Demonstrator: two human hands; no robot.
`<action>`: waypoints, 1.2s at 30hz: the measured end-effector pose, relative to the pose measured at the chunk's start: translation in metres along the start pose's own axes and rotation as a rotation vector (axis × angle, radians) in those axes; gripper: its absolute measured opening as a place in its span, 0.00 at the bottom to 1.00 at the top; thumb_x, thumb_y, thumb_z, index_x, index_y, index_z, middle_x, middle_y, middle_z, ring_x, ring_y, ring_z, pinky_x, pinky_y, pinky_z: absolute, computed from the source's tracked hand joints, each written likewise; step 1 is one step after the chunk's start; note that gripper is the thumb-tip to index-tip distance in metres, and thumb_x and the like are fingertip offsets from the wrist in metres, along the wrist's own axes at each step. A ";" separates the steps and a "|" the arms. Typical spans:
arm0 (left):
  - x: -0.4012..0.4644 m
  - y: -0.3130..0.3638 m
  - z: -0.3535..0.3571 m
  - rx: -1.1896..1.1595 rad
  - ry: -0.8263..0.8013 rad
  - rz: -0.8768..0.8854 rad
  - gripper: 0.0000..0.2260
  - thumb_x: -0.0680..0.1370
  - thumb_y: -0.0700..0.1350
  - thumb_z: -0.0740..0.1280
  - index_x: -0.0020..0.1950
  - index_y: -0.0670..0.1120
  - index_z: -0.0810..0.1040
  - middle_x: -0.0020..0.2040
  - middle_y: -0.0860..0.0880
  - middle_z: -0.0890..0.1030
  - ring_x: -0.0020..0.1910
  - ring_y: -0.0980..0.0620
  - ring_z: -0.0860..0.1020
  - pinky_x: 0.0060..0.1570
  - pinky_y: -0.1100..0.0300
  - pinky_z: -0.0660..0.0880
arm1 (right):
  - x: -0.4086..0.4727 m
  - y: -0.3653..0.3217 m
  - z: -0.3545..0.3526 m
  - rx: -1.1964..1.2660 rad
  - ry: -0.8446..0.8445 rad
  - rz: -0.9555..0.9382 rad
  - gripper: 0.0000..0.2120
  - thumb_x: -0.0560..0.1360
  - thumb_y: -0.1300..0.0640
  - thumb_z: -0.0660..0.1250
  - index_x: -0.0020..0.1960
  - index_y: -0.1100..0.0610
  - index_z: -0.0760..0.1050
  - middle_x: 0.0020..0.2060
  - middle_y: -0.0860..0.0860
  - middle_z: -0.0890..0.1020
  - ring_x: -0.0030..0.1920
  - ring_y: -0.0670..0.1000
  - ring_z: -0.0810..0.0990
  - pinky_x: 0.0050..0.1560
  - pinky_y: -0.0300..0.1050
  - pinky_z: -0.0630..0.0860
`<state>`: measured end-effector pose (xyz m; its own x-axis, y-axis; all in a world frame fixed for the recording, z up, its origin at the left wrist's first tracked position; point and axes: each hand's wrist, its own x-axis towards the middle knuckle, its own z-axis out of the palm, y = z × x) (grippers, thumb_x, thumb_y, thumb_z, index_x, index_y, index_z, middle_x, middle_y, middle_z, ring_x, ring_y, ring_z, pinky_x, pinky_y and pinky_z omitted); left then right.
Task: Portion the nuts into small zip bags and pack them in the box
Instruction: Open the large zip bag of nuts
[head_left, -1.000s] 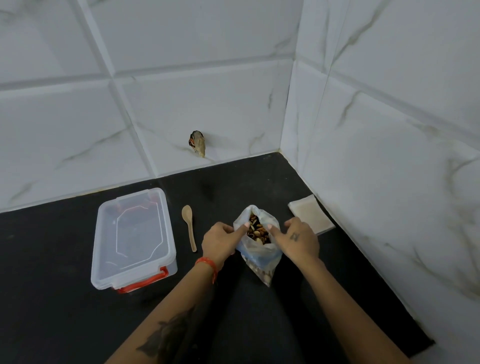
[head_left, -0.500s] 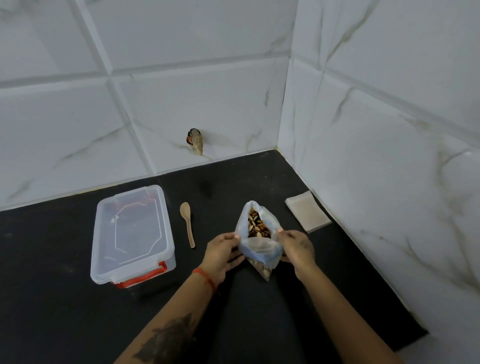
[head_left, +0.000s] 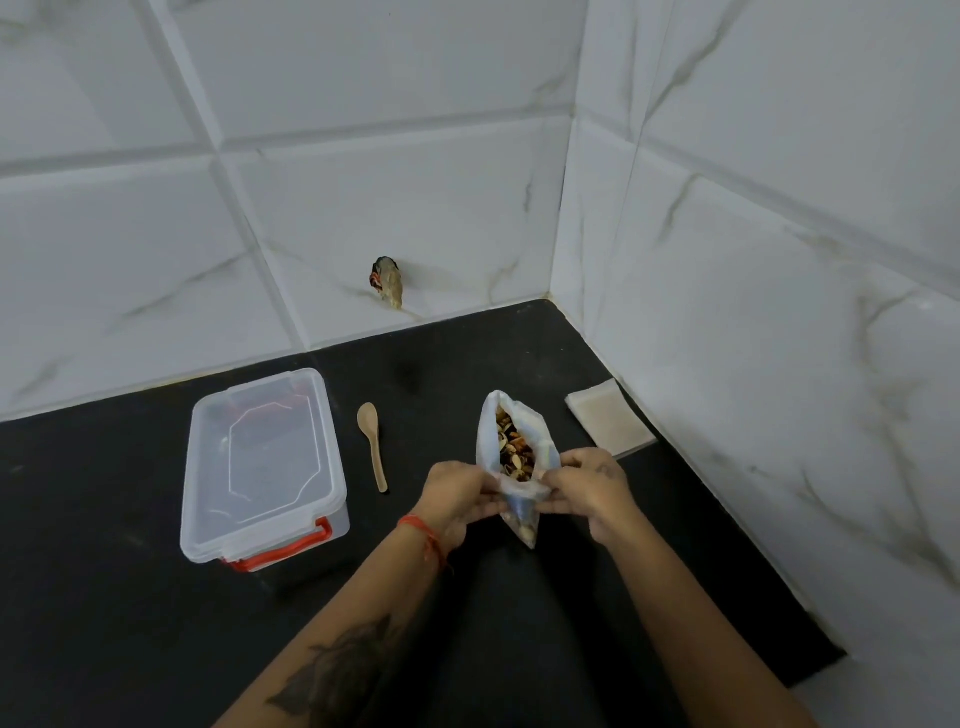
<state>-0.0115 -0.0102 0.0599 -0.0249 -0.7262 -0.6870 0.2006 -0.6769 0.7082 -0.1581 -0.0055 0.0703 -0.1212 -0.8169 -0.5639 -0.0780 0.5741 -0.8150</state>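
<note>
1. The single head view looks forward and down onto a black counter (head_left: 156, 623) from above.
2. It faces a corner of white tiled walls (head_left: 415, 182), close over both forearms.

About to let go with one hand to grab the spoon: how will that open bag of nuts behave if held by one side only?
Likely floppy: the bag of nuts is thin film, and its mouth gapes only while the left hand and right hand pinch it. It looks well filled, so it is probably bottom-heavy and may sag or tip. Nuts could spill through the unsealed top.
</note>
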 end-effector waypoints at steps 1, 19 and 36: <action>0.000 0.000 0.001 -0.081 -0.009 -0.012 0.09 0.76 0.29 0.62 0.55 0.33 0.74 0.48 0.38 0.81 0.43 0.45 0.82 0.40 0.56 0.80 | -0.002 0.001 -0.001 0.130 -0.016 0.021 0.04 0.73 0.70 0.66 0.44 0.62 0.75 0.44 0.61 0.82 0.42 0.56 0.84 0.38 0.47 0.82; -0.011 -0.012 0.004 -0.216 -0.017 -0.085 0.03 0.76 0.29 0.63 0.47 0.35 0.74 0.45 0.37 0.79 0.41 0.44 0.80 0.46 0.52 0.79 | -0.002 0.008 0.000 0.456 -0.082 0.282 0.13 0.75 0.74 0.58 0.58 0.71 0.72 0.51 0.66 0.80 0.52 0.61 0.81 0.46 0.52 0.78; -0.012 -0.041 0.000 0.148 0.151 0.191 0.16 0.74 0.37 0.70 0.57 0.41 0.67 0.46 0.42 0.80 0.40 0.48 0.82 0.38 0.58 0.81 | -0.002 0.020 -0.002 -0.056 0.126 0.119 0.12 0.73 0.57 0.67 0.55 0.61 0.75 0.42 0.57 0.80 0.40 0.53 0.82 0.41 0.48 0.82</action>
<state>-0.0194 0.0258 0.0393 0.1484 -0.8235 -0.5476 0.0422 -0.5480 0.8354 -0.1610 0.0074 0.0551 -0.2559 -0.7320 -0.6314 -0.1103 0.6710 -0.7332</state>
